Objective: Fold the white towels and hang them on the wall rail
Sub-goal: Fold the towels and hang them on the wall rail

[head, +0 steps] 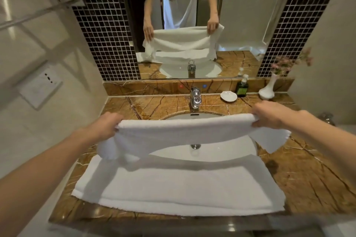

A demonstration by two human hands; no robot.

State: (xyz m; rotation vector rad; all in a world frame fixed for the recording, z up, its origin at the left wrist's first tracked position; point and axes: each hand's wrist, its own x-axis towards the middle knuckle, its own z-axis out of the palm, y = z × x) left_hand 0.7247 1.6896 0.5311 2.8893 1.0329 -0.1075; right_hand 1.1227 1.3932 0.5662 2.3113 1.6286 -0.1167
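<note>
Left hand and right hand each grip one end of a white towel, held stretched over the sink, ends drooping. Second towel lies flat on the worktop front edge. Wall rail upper left, bare

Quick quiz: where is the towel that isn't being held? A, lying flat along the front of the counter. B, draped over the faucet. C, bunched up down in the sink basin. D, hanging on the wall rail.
A: the left hand and right hand hold the raised towel over the sink, while the other towel lies flat along the front of the counter; the wall rail shows none on its visible stretch.
</note>
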